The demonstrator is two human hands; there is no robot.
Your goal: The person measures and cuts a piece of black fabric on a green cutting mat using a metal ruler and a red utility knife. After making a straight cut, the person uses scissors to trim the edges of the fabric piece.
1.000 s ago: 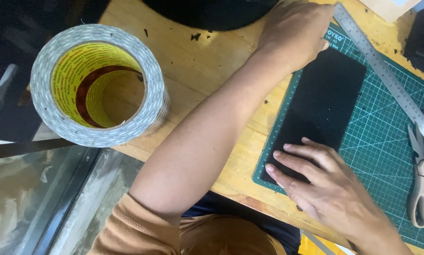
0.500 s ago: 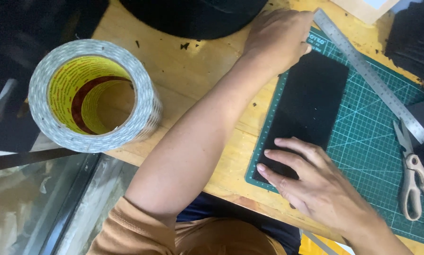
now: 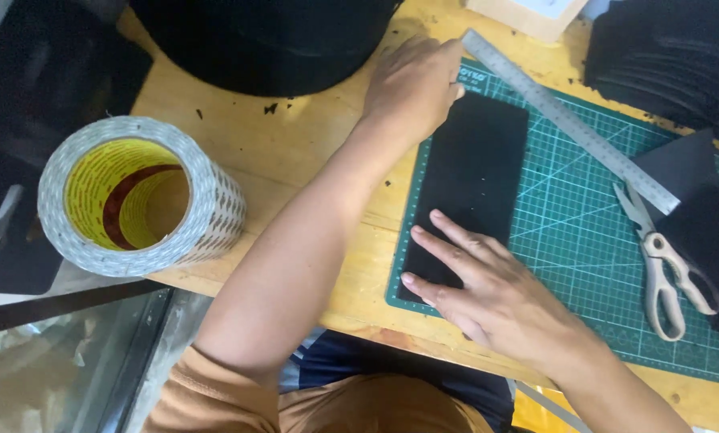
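A black rectangular sheet (image 3: 472, 188) lies flat on the left part of the green cutting mat (image 3: 584, 240), its long sides running away from me. My right hand (image 3: 488, 293) rests on the near end of the sheet, palm down with the fingers (image 3: 448, 236) spread and laid flat on the black surface; it grips nothing. My left hand (image 3: 412, 84) reaches across to the far left corner of the sheet, loosely curled with the knuckles up, touching the sheet's edge where the mat meets the wooden table (image 3: 295, 168); I cannot tell whether its fingertips pinch anything beneath. A metal ruler (image 3: 572, 124) lies slantwise on the mat just beyond the sheet, running from the far corner near my left hand down toward the right. Near its lower end lie scissors (image 3: 664, 265) with pale handles, blades pointing up toward the ruler. To the right of the scissors sits a folded piece of black material (image 3: 700, 216), partly on the mat, and a darker stack (image 3: 672, 56) of black stuff fills the far right corner. On the left side of the table, well apart from the mat, a big roll of tape (image 3: 135, 196) lies on its side, its yellow core facing me. A large black round object (image 3: 263, 40) stands at the far edge of the table, near my left hand.
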